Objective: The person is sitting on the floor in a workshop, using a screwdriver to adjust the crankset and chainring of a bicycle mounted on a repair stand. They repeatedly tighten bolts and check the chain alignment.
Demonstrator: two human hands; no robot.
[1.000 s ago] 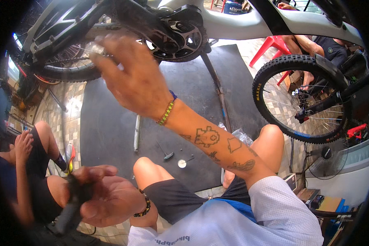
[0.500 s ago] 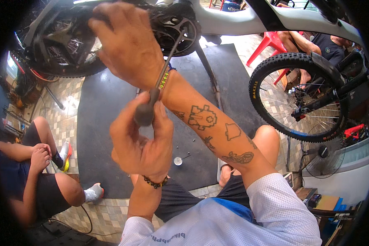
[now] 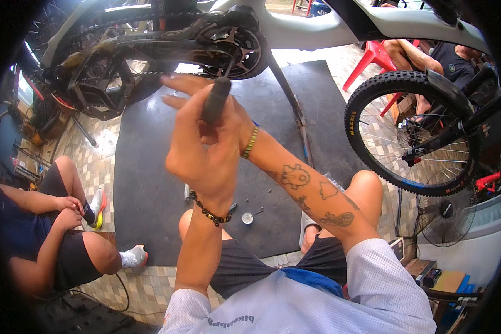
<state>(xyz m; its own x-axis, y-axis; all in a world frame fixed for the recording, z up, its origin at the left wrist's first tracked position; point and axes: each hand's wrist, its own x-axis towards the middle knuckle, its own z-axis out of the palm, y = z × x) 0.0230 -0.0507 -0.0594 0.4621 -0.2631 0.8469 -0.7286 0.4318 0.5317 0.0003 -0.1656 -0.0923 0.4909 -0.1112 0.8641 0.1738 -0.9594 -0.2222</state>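
My left hand (image 3: 201, 158) is closed round the dark handle of a screwdriver-like tool (image 3: 217, 99). Its thin shaft points up at the chainring and crank area (image 3: 240, 51) of a bicycle; where the tip lands is hard to make out. My tattooed right forearm crosses to the left, and my right hand (image 3: 188, 85) is partly hidden behind my left. Its visible fingers are stretched out and apart, slightly blurred, below the chain (image 3: 150, 74). A black pedal (image 3: 101, 92) hangs left of them. The white bicycle frame (image 3: 306, 29) runs across the top.
Below lies a dark mat (image 3: 150, 183) with a small round white container (image 3: 247, 219) and several small parts. A stand leg (image 3: 288, 92) rises from it. At right are the front wheel (image 3: 353, 139) and a fan (image 3: 445, 217). One person sits left, another near a red chair (image 3: 373, 58).
My right hand has come down and away from the crank and pedal area. My left hand has risen with the tool, and the pedal hangs lower.
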